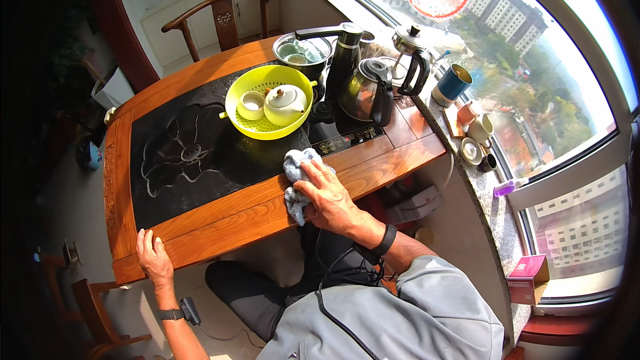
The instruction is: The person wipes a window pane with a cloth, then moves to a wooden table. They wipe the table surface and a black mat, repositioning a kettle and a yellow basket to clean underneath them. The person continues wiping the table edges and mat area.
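My right hand (327,196) grips a crumpled grey cloth (296,200) on the front wooden border of the tea table (225,217). The fingers of my left hand (154,256) rest on the same border near its left front corner, with nothing held. Beyond the cloth, a yellow-green plastic colander (267,132) holds a small white teapot (285,105) and a pale cup (251,106). It sits on the black stone inlay (175,160), which bears a carved flower pattern.
Behind the colander stand a bowl of cups (302,55), a black water dispenser (342,60) and a glass kettle (365,90). Cups and a blue mug (451,85) line the granite windowsill (485,200). A wooden armchair (225,20) stands beyond the table. Cables hang by my lap.
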Motion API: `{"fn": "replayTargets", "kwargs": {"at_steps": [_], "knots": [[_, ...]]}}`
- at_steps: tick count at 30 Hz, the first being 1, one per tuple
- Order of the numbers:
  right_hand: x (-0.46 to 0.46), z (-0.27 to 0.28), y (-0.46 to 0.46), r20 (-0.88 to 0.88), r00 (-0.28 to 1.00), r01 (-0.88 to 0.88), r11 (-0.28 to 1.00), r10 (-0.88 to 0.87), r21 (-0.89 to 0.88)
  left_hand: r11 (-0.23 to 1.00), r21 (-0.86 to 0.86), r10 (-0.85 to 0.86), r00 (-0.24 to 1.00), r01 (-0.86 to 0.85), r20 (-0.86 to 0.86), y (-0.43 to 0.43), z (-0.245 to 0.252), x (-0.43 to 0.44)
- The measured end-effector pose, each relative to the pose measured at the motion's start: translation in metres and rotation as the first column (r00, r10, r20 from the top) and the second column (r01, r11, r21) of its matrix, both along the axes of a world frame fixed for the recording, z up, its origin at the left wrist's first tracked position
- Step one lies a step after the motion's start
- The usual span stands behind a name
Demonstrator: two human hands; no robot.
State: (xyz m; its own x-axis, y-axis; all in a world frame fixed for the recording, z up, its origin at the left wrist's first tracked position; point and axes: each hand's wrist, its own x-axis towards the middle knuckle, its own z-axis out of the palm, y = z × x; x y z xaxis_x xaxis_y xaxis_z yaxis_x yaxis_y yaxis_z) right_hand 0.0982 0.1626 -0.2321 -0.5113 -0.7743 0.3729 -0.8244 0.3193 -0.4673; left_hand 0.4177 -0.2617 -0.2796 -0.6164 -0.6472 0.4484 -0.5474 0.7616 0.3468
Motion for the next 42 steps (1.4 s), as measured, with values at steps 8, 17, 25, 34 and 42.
{"fn": "replayTargets", "kwargs": {"at_steps": [8, 17, 25, 34, 42], "knots": [[-0.021, 0.001, 0.03, -0.086, 0.935, 0.341, 0.939, -0.343, -0.039, 0.999, -0.031, 0.011, 1.0, -0.011, -0.011, -0.002, -0.006, -0.001], [0.04, 0.004, -0.059, -0.019, 0.982, -0.187, 0.98, 0.186, -0.063, 1.0, -0.005, 0.017, 0.999, -0.016, 0.043, -0.005, -0.004, 0.0], [0.002, 0.008, 0.013, -0.081, 0.994, 0.078, 0.996, -0.074, 0.048, 1.0, -0.011, -0.009, 1.0, 0.009, 0.009, -0.002, -0.002, 0.0], [0.027, 0.003, -0.027, -0.026, 0.999, -0.03, 0.999, 0.03, 0.024, 1.0, -0.018, 0.006, 1.0, -0.006, 0.002, 0.0, -0.001, -0.004], [0.025, 0.005, -0.035, -0.039, 0.992, -0.119, 0.993, 0.119, 0.005, 1.0, 0.01, 0.019, 1.0, -0.019, 0.02, 0.0, 0.002, -0.001]]}}
